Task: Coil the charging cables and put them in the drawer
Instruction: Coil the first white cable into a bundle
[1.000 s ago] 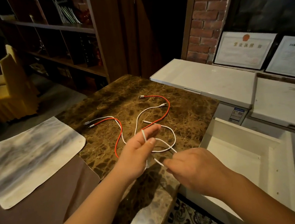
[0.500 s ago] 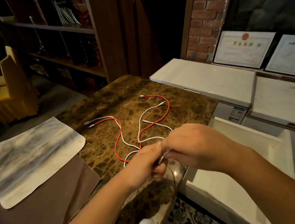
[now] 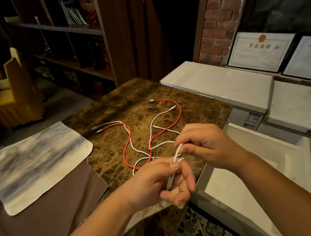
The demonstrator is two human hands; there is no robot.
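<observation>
My left hand (image 3: 162,183) grips folded loops of a white charging cable (image 3: 174,165) over the near edge of the brown marble table (image 3: 130,93). Just above it, my right hand (image 3: 204,145) pinches a strand of the same cable at its fingertips. The cable's loose length trails back onto the table. An orange cable (image 3: 127,144) and another white cable (image 3: 155,119) lie tangled across the tabletop beyond my hands. The open white drawer (image 3: 238,191) sits directly to the right of the table, below my right forearm.
A grey-white cloth (image 3: 34,162) lies on a brown mat (image 3: 47,221) at the left. White chest units (image 3: 223,85) stand beyond the drawer, with framed certificates (image 3: 260,52) behind them. Dark bookshelves (image 3: 66,50) and a yellow-covered chair (image 3: 17,92) fill the back left.
Both hands have come together from apart. The left hand has gathered loops of the white cable, and the right hand has risen slightly with a strand pinched.
</observation>
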